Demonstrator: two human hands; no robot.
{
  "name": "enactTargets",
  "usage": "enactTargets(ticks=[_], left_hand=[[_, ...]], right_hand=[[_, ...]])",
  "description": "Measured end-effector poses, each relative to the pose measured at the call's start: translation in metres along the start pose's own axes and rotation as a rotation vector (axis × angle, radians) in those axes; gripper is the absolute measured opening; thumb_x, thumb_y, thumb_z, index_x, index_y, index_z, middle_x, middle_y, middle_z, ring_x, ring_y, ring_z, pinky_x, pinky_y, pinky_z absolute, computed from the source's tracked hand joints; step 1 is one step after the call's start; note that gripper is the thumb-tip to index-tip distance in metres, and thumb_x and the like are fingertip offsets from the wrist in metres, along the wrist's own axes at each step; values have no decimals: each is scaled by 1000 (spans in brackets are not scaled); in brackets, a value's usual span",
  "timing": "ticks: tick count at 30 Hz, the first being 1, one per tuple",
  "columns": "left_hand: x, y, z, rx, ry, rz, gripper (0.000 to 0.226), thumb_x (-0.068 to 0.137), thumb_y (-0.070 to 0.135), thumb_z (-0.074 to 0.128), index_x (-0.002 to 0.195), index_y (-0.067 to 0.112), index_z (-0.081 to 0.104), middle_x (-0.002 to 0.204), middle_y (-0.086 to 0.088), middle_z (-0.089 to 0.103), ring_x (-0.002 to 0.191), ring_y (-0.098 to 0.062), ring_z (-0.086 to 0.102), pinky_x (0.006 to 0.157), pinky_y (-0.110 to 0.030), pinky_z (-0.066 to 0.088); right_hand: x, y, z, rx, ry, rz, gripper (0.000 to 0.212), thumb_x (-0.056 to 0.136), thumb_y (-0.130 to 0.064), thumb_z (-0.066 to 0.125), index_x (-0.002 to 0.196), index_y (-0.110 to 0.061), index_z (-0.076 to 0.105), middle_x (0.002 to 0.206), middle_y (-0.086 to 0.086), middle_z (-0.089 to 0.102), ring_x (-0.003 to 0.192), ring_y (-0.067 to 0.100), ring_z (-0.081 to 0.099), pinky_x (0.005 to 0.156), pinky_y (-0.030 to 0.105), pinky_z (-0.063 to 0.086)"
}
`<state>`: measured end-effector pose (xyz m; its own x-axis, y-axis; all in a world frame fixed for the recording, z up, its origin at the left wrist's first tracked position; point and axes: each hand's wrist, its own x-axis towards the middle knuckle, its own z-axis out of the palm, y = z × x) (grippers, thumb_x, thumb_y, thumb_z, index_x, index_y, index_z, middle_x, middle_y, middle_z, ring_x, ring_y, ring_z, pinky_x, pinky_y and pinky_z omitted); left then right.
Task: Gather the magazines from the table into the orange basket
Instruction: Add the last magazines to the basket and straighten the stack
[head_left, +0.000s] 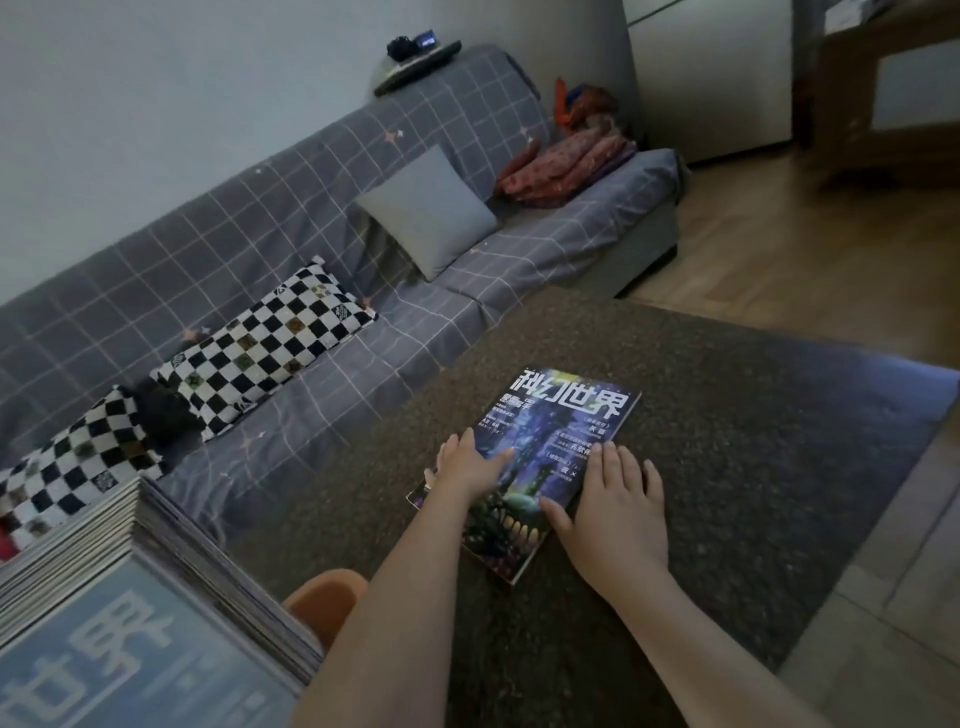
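1. Both of your hands are lying flat with straight fingers, gripping nothing: left hand (470, 464) is pressing the left edge of the magazine (550, 452), right hand (615, 512) is pressing its lower right edge.
2. Magazine is lying face up on the dark speckled table (753, 467), cover title pointing away from you.
3. Tall stack of magazines (140, 587) is sitting at lower left, near the orange basket (327, 597), whose rim is peeking out beside your left forearm.
4. Grey checked sofa (311, 249) is standing beyond the table.

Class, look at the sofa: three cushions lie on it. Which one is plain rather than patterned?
The grey cushion, leaning against the sofa backrest. The two checkered cushions nearer the camera are black-and-white patterned.
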<state>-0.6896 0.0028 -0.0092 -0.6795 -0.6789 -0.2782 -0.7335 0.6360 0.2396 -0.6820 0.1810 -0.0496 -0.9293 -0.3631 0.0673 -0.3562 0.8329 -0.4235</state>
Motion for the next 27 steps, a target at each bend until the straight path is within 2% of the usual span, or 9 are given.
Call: enactTargets(ticks=[8, 11, 14, 16, 18, 20, 22, 24, 27], left_hand=[[-24, 2, -13, -20, 36, -132, 104, 66, 61, 79, 146, 9, 35, 150, -17, 31, 138, -35, 31, 110, -45, 32], [-43, 1, -17, -155, 53, -94, 75, 71, 39, 84, 128, 5, 49, 132, -14, 54, 119, -30, 53, 93, -39, 47], [-71, 0, -20, -317, 71, -13, 43, 75, 23, 83, 100, 11, 49, 110, -10, 60, 93, -23, 60, 72, -34, 49], [-91, -2, -22, -443, 111, 52, 39, 78, 20, 80, 84, 17, 43, 99, -7, 60, 75, -14, 55, 57, -29, 41], [-114, -4, -27, -561, 146, 126, 39, 80, 21, 79, 80, 19, 40, 93, -5, 59, 74, -15, 56, 61, -30, 43], [-137, -8, -36, -648, 186, 205, 37, 81, 24, 78, 81, 19, 42, 91, -5, 58, 77, -17, 59, 65, -31, 48], [-160, -16, -45, -684, 249, 265, 36, 80, 27, 78, 83, 20, 44, 89, -2, 60, 75, -14, 60, 59, -25, 47], [-185, -27, -54, -721, 300, 291, 34, 79, 28, 79, 83, 22, 46, 87, 3, 61, 74, -9, 61, 53, -18, 45], [-221, -48, -65, -799, 368, 279, 32, 77, 29, 80, 83, 23, 49, 85, 3, 63, 73, -11, 62, 57, -23, 46]], right_hand=[[-9, 12, -19, -39, -9, 50, 73, 93, -56, 30, 150, -14, 14, 158, 3, 19, 145, 22, 9, 114, 48, -8], [-17, 25, -28, -62, 10, 63, 69, 93, -55, 34, 149, -16, 21, 155, 0, 25, 144, 21, 14, 115, 48, -5], [-26, 36, -37, -82, 12, 58, 64, 93, -54, 37, 146, -19, 30, 152, -2, 32, 143, 19, 18, 116, 48, -2], [-34, 41, -42, -64, 5, 64, 62, 93, -53, 40, 144, -19, 34, 150, -2, 36, 142, 19, 20, 116, 47, 0], [-42, 44, -49, -17, 1, 80, 61, 92, -52, 44, 143, -19, 37, 147, -1, 40, 141, 19, 23, 116, 46, 4], [-50, 46, -55, 132, -6, 90, 60, 91, -50, 49, 140, -17, 40, 140, 1, 50, 134, 21, 35, 113, 44, 20], [-60, 45, -68, 476, -83, 106, 54, 91, -42, 55, 136, -16, 44, 127, 3, 59, 117, 20, 53, 96, 37, 42], [-70, 38, -81, 762, -188, 125, 47, 91, -34, 59, 132, -14, 47, 122, 4, 61, 106, 18, 59, 82, 30, 47], [-85, 24, -100, 958, -270, 124, 34, 90, -32, 61, 119, -13, 59, 109, 2, 66, 98, 19, 62, 84, 37, 51]])
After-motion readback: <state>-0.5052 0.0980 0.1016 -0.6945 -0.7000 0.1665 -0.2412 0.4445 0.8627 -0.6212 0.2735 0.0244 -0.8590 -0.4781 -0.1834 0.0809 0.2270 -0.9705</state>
